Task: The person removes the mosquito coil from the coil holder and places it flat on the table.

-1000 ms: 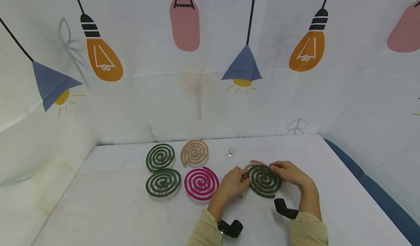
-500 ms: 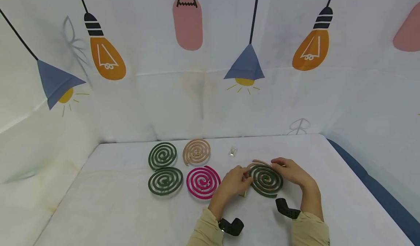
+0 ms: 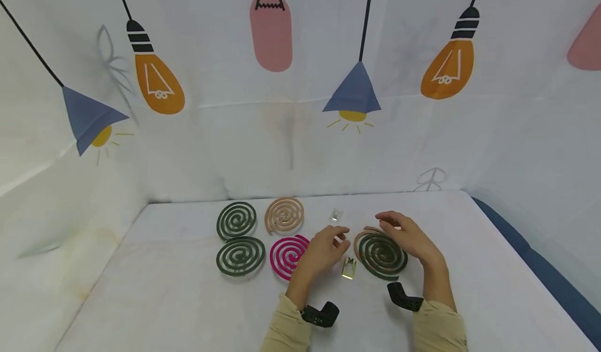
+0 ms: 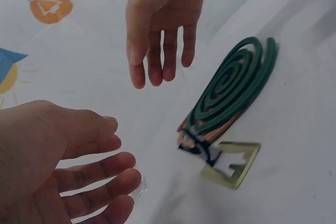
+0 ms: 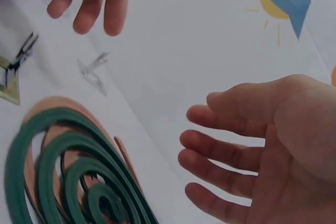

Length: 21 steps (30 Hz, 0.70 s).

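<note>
A green mosquito coil lies on top of a tan mosquito coil at the right of the table, and the tan edge shows at its upper left. My right hand hovers above and behind this pair, fingers loosely bent, holding nothing. To its left, my left hand is raised with relaxed fingers, also holding nothing; it partly hides a pink mosquito coil. Between the left hand and the stacked pair lies a gold metal coil stand with a raised prong. A silver coil stand sits farther back.
Left of the pink coil, two green mosquito coils lie one behind the other. Behind the pink one is a tan coil. A fabric wall printed with lamps rises behind the white table.
Both hands have let go of the stacked coils' edges and lifted away, the left one leftward, the right one upward. The gold stand now shows fully. The head view has shifted slightly.
</note>
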### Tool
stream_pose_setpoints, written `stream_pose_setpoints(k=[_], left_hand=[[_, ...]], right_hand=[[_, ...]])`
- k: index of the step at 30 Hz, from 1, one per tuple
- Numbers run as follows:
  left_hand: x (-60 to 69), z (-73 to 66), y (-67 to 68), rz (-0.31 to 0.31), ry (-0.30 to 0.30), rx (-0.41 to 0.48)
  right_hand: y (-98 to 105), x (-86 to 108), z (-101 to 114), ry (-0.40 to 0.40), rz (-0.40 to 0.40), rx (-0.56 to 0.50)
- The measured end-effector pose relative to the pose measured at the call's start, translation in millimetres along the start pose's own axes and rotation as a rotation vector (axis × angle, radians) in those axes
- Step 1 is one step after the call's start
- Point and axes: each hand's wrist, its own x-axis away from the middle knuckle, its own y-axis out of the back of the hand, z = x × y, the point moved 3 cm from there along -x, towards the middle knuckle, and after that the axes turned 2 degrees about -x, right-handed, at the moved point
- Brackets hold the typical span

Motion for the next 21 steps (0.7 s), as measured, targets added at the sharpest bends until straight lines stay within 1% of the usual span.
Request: stream_pose_setpoints(k=[3, 8, 12, 16, 19, 21], left_hand=[[3.8, 1.9, 7.9, -0.028, -0.012, 0.022], [14.6, 7.2, 23.4, -0.063, -0.015, 0.017], [24.8, 13.5, 40.3, -0.134, -0.036, 0.011], [36.2, 23.3, 55.7, -0.203, -0.045, 0.037], [45.8, 32.0, 65.0, -0.23, -0.027, 0.066], [52.9, 37.3, 71.3, -0.242, -0.004, 0.06]], right_hand=[[-4.0, -1.4, 5.0, 0.034, -0.003, -0.012], [-13.9, -5.7, 13.1, 0.079, 0.026, -0.017], [-20.6, -10.3, 21.2, 0.111, 0.052, -0.03], [-28.0, -12.4, 30.1, 0.128, 0.085, -0.065], [-36.2, -11.7, 36.5, 0.127, 0.107, -0.079], [-43.5, -10.7, 40.7, 0.131, 0.12, -0.079]])
